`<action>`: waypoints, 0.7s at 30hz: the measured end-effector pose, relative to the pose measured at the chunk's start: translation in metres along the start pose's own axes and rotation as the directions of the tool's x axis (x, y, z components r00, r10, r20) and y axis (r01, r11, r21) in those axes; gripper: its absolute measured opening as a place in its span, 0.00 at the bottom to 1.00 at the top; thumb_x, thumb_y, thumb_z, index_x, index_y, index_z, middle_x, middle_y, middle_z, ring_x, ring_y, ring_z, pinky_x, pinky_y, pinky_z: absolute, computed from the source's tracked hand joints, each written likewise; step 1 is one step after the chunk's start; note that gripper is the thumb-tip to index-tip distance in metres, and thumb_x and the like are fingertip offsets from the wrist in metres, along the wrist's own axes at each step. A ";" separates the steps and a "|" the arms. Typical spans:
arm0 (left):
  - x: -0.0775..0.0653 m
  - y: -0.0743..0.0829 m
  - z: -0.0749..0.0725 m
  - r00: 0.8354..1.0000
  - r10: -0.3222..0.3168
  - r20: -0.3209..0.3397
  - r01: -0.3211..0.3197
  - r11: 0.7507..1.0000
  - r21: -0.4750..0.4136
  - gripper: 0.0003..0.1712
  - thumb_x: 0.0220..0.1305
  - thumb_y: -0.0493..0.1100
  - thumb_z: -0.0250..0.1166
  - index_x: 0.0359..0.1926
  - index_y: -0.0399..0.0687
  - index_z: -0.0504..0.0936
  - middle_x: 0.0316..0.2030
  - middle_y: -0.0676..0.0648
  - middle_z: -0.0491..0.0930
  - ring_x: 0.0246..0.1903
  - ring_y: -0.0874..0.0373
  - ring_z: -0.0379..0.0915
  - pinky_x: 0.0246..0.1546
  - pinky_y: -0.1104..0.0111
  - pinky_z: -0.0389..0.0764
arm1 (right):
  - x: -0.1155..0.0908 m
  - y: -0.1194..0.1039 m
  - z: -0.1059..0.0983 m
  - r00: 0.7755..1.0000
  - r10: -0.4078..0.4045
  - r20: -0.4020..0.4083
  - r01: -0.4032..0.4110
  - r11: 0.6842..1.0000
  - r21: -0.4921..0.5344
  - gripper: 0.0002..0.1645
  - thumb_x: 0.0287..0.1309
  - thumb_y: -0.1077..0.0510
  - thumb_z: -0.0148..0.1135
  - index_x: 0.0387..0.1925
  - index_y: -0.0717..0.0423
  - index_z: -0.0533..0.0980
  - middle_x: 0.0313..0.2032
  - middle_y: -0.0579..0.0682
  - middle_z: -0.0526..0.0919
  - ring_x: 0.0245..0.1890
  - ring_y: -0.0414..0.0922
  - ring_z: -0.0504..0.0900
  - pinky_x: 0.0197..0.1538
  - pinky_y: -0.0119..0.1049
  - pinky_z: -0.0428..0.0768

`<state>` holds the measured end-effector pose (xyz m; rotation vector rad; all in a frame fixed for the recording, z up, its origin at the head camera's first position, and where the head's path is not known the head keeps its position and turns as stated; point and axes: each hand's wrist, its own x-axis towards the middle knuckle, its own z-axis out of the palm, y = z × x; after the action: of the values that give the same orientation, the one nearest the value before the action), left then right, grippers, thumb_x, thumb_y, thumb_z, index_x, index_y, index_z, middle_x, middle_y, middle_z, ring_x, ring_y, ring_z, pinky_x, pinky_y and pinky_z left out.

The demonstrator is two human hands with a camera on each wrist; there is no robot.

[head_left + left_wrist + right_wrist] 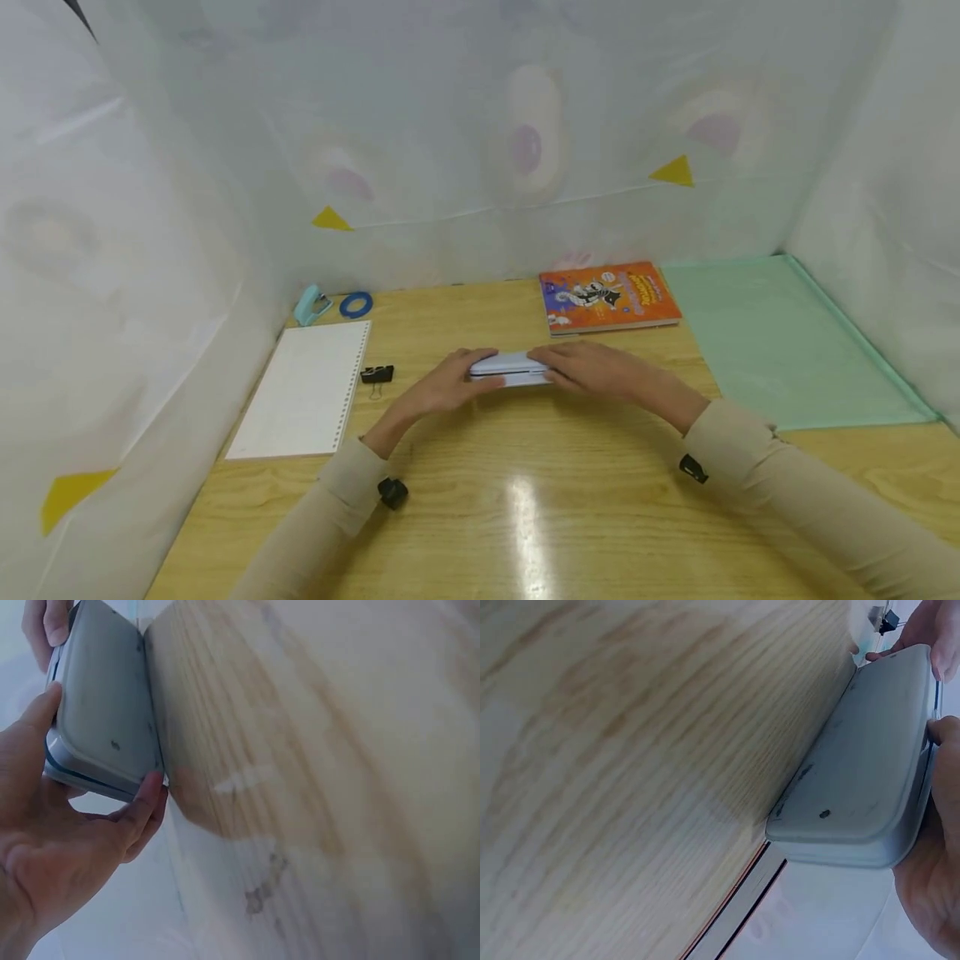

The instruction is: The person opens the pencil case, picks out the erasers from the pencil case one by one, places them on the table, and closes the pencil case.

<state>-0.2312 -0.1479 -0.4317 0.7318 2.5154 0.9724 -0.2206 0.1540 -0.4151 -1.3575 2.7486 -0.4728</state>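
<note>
A pale grey-blue pencil case (510, 364) with rounded corners is held between both hands at the middle of the table. In the wrist views its broad, scuffed face (105, 690) shows, and a long edge meets the tabletop. A dark seam runs between its two halves; the inside is hidden. My left hand (446, 381) grips the left end, its thumb and fingers on opposite sides. At the other end my right hand (592, 367) grips it, with the thumb by the seam in the right wrist view.
Left of the hands lie a black binder clip (377, 374) and a white spiral notebook (300, 387). Behind them are a light blue stapler (311, 305) and a blue tape roll (356, 305). An orange book (611, 297) lies behind the case; a green mat (802, 342) is at right.
</note>
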 end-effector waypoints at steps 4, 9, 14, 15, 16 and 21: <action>0.000 -0.002 -0.001 1.000 -0.004 0.011 0.004 0.999 0.049 0.45 0.71 0.65 0.64 0.79 0.49 0.63 0.70 0.36 0.68 0.64 0.45 0.68 0.66 0.48 0.70 | -0.009 0.011 -0.002 0.999 0.037 0.007 -0.038 0.992 0.120 0.31 0.79 0.46 0.54 0.74 0.54 0.70 0.68 0.57 0.77 0.66 0.58 0.77 0.67 0.56 0.74; -0.001 -0.001 0.000 1.000 -0.011 0.024 0.008 0.995 0.095 0.52 0.65 0.66 0.70 0.81 0.53 0.60 0.69 0.38 0.69 0.61 0.48 0.69 0.63 0.51 0.72 | -0.032 0.030 -0.015 0.994 0.112 -0.016 -0.106 0.969 0.224 0.29 0.72 0.44 0.64 0.67 0.52 0.78 0.64 0.52 0.81 0.65 0.56 0.78 0.64 0.57 0.76; -0.003 -0.002 0.002 0.999 -0.031 -0.042 0.034 0.997 0.071 0.67 0.54 0.66 0.78 0.84 0.52 0.48 0.44 0.42 0.80 0.38 0.55 0.72 0.43 0.57 0.78 | -0.043 0.046 -0.025 0.978 0.130 -0.163 -0.076 0.951 0.299 0.17 0.71 0.54 0.66 0.58 0.53 0.84 0.54 0.51 0.88 0.47 0.49 0.87 0.56 0.53 0.80; -0.004 -0.003 0.004 0.998 -0.026 -0.055 0.029 0.998 0.048 0.71 0.53 0.64 0.80 0.84 0.50 0.45 0.45 0.42 0.81 0.39 0.54 0.75 0.45 0.57 0.78 | -0.043 0.048 -0.025 0.973 0.141 -0.185 -0.077 0.946 0.314 0.16 0.71 0.55 0.65 0.56 0.54 0.85 0.51 0.51 0.89 0.44 0.47 0.87 0.54 0.51 0.81; -0.004 -0.003 0.005 0.998 -0.017 -0.064 0.019 1.000 0.021 0.74 0.52 0.62 0.82 0.84 0.47 0.41 0.48 0.42 0.81 0.43 0.55 0.77 0.50 0.58 0.79 | -0.042 0.050 -0.024 0.966 0.170 -0.193 -0.097 0.935 0.340 0.16 0.72 0.55 0.64 0.56 0.54 0.85 0.50 0.51 0.89 0.43 0.46 0.87 0.54 0.50 0.81; -0.005 -0.002 0.009 0.994 0.093 -0.062 -0.098 0.992 -0.079 0.73 0.47 0.44 0.87 0.80 0.44 0.42 0.69 0.42 0.70 0.68 0.50 0.69 0.73 0.59 0.64 | -0.038 0.055 -0.025 0.935 0.300 -0.188 -0.202 0.888 0.412 0.16 0.77 0.53 0.58 0.53 0.56 0.85 0.43 0.51 0.90 0.41 0.52 0.86 0.45 0.50 0.82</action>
<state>-0.2234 -0.1474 -0.4387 0.8164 2.4934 1.1378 -0.2437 0.2220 -0.4105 -0.8816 2.7480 -1.1615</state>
